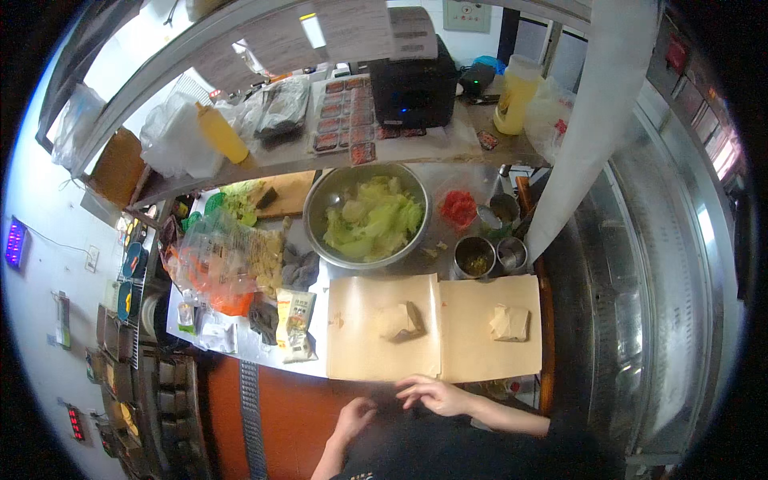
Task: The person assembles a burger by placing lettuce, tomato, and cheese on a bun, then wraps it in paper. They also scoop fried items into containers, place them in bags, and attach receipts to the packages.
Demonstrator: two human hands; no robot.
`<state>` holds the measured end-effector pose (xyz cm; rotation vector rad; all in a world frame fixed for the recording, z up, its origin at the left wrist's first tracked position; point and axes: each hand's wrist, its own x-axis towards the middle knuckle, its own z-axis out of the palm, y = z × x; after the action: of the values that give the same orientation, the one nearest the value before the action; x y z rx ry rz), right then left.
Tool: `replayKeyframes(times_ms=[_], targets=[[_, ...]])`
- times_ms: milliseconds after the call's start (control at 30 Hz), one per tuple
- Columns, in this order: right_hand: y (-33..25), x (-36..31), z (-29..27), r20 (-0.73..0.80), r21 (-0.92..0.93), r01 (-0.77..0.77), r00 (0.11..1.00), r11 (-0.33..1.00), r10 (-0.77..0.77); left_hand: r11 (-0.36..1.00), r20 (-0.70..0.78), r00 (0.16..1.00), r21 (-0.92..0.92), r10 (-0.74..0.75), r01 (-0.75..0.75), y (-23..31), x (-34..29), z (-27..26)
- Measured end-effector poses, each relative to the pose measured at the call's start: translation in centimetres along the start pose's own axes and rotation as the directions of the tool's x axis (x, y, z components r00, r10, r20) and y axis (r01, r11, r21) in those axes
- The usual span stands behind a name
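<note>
The right hand's (432,396) grip is loosely spread; the left hand's (358,416) is curled, contents unclear. At the right's 11 o'clock, brown paper (360,356) carries a tan bundle (402,322); a snagged edge could skew both.

Yellow bottle (222,134) on raised shelf (452,150)

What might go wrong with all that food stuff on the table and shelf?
The right hand is close to the front edge of the left brown paper, so a bump might slide it and the bundle on it. The left metal cup sits right behind the other paper; if knocked, it might spill there. The left yellow bottle stands near the shelf's front edge, so it could perhaps fall.
</note>
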<state>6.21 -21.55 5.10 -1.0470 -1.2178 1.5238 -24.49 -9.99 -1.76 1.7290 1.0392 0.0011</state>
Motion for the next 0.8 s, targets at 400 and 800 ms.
replayKeyframes(times_ms=[400, 800], targets=[[24.0, 9.1, 9.8, 0.193, -0.707, -0.502, 0.54, 0.498, 0.819, 0.225, 0.12, 0.605, -0.857, -0.787, 0.463, -31.9, -25.9, 1.6], [21.6, 41.7, 48.7, -0.034, -0.791, -0.36, 0.833, 0.494, 0.552, 0.34, -0.427, 0.123, -0.837, -0.896, -0.428, -61.1, -46.6, -32.0]])
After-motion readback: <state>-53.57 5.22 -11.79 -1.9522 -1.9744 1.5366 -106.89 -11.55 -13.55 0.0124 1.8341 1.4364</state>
